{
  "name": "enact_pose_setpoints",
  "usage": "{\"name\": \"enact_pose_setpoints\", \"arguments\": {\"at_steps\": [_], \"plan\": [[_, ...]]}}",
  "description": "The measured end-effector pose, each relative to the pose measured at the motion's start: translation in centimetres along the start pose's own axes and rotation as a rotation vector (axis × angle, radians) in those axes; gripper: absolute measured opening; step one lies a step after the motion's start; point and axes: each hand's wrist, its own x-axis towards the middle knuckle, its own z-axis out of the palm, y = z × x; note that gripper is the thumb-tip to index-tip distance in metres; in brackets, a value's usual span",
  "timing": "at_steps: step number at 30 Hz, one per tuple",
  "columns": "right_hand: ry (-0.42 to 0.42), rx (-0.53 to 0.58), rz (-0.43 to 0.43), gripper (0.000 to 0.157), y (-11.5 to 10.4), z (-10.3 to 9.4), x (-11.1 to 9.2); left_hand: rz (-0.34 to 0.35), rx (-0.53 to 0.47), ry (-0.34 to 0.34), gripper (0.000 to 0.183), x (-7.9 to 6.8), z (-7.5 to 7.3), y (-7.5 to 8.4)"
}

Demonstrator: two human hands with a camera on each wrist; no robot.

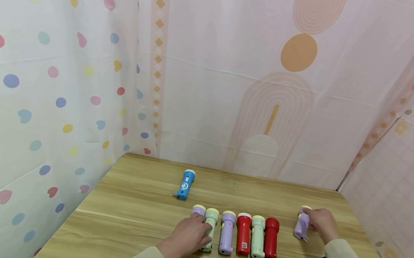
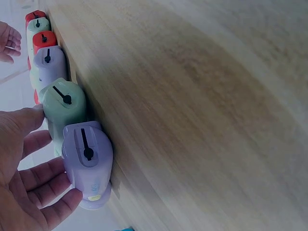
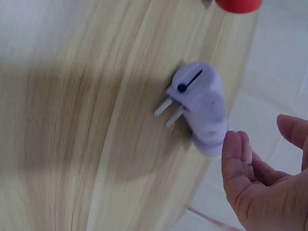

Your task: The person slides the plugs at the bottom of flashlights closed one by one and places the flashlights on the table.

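My left hand (image 1: 186, 234) lies over the left end of a row of flashlights. Its spread fingers touch a purple flashlight (image 2: 89, 159), and the thumb rests by the mint-green flashlight (image 2: 66, 103) beside it. At the right, my right hand (image 1: 322, 223) is next to another purple flashlight (image 1: 301, 225), its fingertips touching or close to the head end. Two metal plug prongs (image 3: 169, 111) stick out from that flashlight's tail. In the right wrist view the thumb stands apart from the other fingers.
The row continues rightward with a purple flashlight (image 1: 227, 233), a red one (image 1: 243, 235), a mint-green one (image 1: 257, 237) and a darker red one (image 1: 271, 240). A blue flashlight (image 1: 185, 185) lies farther back on the wooden table (image 1: 124, 213). Patterned curtains (image 1: 210, 104) surround the table.
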Motion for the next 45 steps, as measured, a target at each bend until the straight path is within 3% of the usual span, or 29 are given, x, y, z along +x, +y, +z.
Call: {"name": "enact_pose_setpoints", "arguments": {"at_steps": [7,16,22,34,39,45], "plan": [[-0.001,-0.06,-0.009,0.054,0.4,-1.0,0.0,-0.014,-0.007,-0.02,0.019,0.1,0.0,0.2],[-0.01,-0.145,0.02,0.037,0.7,-1.2,0.2,-0.001,-0.009,0.0,0.019,0.0,-0.1,0.1],[-0.021,-0.171,0.019,0.045,1.2,-1.1,0.5,0.001,-0.002,0.002,0.019,0.0,-0.3,0.2],[-0.07,-0.064,0.066,0.034,2.2,-0.1,1.9,0.008,-0.009,0.035,0.018,0.0,-0.1,0.0],[-0.084,-0.07,0.064,0.036,2.3,0.2,1.9,0.016,-0.006,0.043,0.018,0.0,0.1,-0.1],[-0.095,0.001,0.085,0.036,2.3,0.6,2.1,0.012,-0.002,0.033,0.018,-0.1,0.0,0.1]]}}
